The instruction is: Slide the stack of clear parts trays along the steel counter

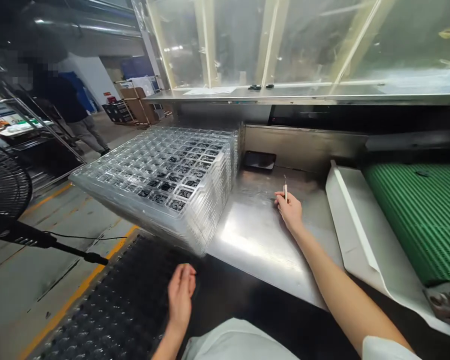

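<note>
In the head view, the far side of the stack of clear trays (165,180) is blurred, and its overhanging left corner is seen past the counter (258,240) edge; which pockets are filled can only be made out in the nearer rows, where dark round parts lie. The conveyor's green belt (420,210) is cut off at the right edge, and the grey object at the lower right corner cannot be identified. A person in dark clothes stands far off at the upper left, beside shelving. A black fan (3,190) is seen at the left edge, a black studded mat (116,305) lies on the floor below the trays, and a white chute (356,235) borders the belt. A small dark tray (259,160) rests at the back of the counter. The right hand (290,210) is closed around tweezers (285,190), held upright above the steel surface, right of the stack and apart from it. The left hand (180,292) is held open with fingers together, empty, just below the stack's near corner.
</note>
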